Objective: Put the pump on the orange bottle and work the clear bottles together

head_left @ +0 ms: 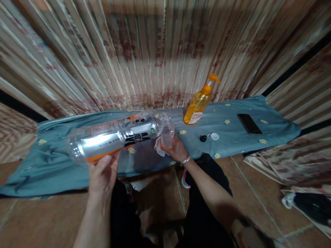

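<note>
My left hand (102, 175) grips a large clear plastic bottle (114, 137) tipped on its side, its neck pointing right. The bottle's mouth meets a small clear glass (168, 133) that my right hand (175, 149) holds just above the blue cloth (60, 156). A pale rag (158, 145) is bunched under my right fingers beside the glass. A silver bangle sits on my right wrist.
An orange pump bottle (197, 104) stands on the cloth at the back. A dark cap (203, 138) and a white cap (214, 136) lie right of the glass, a black phone (249, 123) farther right. Patterned curtains hang behind; my knees are below.
</note>
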Demonstrator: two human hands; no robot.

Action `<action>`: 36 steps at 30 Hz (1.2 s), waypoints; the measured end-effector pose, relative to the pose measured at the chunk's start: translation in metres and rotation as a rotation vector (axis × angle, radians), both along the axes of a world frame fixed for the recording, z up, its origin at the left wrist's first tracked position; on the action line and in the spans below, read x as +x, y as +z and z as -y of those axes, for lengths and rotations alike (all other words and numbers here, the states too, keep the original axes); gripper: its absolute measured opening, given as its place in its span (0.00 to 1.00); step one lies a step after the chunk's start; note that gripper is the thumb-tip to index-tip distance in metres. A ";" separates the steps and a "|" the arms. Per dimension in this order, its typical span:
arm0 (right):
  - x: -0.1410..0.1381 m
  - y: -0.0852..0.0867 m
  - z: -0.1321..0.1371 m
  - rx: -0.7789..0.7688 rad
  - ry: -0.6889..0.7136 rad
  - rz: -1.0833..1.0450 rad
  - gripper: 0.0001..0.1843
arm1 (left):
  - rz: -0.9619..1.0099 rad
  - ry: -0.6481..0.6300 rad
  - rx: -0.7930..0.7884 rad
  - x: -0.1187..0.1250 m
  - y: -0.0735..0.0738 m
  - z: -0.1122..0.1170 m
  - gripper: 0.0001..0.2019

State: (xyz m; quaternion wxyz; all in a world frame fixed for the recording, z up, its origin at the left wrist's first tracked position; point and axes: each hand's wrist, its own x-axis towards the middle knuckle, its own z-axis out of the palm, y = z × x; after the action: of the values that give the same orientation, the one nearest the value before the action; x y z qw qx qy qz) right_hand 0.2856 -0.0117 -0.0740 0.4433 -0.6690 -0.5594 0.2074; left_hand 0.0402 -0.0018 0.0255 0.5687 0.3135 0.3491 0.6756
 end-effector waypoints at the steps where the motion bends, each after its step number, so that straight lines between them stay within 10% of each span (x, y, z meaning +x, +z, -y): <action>1: 0.000 0.000 0.000 0.000 0.001 -0.002 0.41 | -0.002 0.000 0.004 0.000 -0.001 0.000 0.24; 36: 0.003 0.012 0.001 0.000 -0.019 0.007 0.42 | 0.012 -0.009 -0.020 -0.001 0.003 0.003 0.23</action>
State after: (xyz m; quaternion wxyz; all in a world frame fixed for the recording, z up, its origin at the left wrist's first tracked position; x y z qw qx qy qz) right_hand 0.2886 -0.0125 -0.0624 0.4432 -0.6751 -0.5545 0.2008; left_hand 0.0390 -0.0051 0.0282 0.5769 0.3053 0.3510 0.6714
